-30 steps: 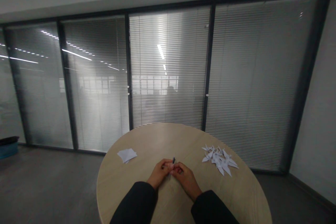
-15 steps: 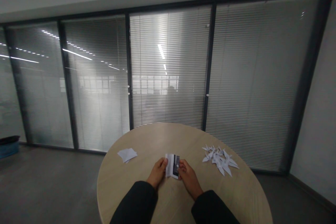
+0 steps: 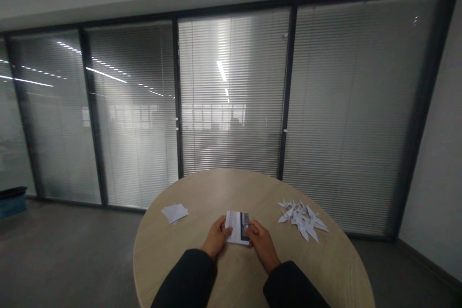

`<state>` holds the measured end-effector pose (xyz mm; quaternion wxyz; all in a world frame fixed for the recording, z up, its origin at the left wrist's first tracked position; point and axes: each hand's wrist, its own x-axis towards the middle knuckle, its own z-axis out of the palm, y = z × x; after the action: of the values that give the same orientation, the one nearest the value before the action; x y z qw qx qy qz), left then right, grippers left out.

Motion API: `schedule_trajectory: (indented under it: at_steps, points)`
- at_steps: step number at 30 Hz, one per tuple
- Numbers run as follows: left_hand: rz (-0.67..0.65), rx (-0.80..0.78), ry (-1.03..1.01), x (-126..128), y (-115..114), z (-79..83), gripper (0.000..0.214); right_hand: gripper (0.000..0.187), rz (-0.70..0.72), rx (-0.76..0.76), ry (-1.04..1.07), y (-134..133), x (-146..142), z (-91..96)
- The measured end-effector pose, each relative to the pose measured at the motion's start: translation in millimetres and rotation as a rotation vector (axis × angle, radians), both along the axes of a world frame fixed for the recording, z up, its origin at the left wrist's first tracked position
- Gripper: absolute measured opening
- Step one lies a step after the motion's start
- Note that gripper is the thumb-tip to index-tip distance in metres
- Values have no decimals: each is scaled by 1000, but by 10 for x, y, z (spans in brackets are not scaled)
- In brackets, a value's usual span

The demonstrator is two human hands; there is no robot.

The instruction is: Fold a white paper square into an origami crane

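Note:
A printed white paper sheet [image 3: 238,227] with a dark patch near its right side lies low over the round wooden table [image 3: 180,255]. My left hand [image 3: 216,237] pinches its left edge, and my right hand [image 3: 263,239] grips its right edge. The fingers of my right hand cover part of the dark print. A small stack of plain white paper [image 3: 174,213] lies to the left of my hands, and a pile of white origami cranes [image 3: 301,219] lies to the right.
The table's far rim meets a wall of glass panels with slatted blinds [image 3: 231,96]. A grey floor surrounds the table. A blue bin with a dark rim [image 3: 12,202] stands at the far left by the glass.
The paper has spread from a narrow folded strip into a wider sheet between my hands. My hands have moved slightly apart, and the stack and cranes stay put.

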<state>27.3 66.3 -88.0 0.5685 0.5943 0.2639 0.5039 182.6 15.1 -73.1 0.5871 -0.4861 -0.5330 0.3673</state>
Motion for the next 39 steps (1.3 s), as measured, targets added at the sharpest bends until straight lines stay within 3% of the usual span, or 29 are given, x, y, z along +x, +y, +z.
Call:
schedule_trajectory:
  at_steps: [6, 12, 18, 23, 27, 31, 39]
  points:
    - [40, -34, -8, -6, 13, -6, 33, 29, 68, -2, 103, 25, 20, -21]
    - [72, -87, -25, -38, -17, 28, 29, 27, 50, -23, 91, 1, 29, 5]
    - [72, -202, -61, -22, -144, 159, 25, 29, 50, -13, 90, -27, 10, 31]
    - [56, -347, -82, -9, -260, 298, 34, 27, 86, -35, 126, 3, 6, 9]
    - [141, -180, 65, -9, -206, 267, 45, 26, 154, -12, 132, -8, 14, 5]
    - [171, 4, 142, -13, -126, 174, 35, 25, 105, 42, -11, -39, -6, 35]
    - [176, 109, 216, -12, -181, 183, 26, 27, 87, 43, -121, -46, -41, 15]
